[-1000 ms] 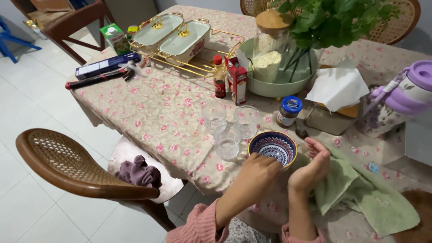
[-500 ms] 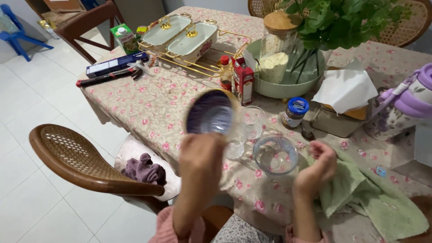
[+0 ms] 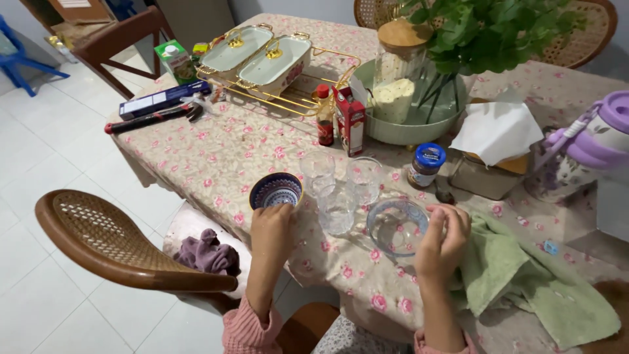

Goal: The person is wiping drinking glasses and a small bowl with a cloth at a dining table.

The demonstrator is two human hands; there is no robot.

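Both forearms reach forward in pink cuffs. The left hand (image 3: 272, 221) curls its fingers closed at the near rim of the patterned bowl (image 3: 276, 191). The right hand (image 3: 444, 237), well right of that bowl, is loosely cupped, thumb up.

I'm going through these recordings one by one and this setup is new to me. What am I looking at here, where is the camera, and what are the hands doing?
There is no machine: a person's two bare hands, filmed by a camera worn on the head, looking down at a table with a floral cloth. The left hand holds a small patterned bowl at its rim, near the table's edge. The right hand touches a clear glass bowl, beside a green towel. Three empty drinking glasses stand between the bowls. Behind are a blue-lidded jar, a red carton and a potted plant.
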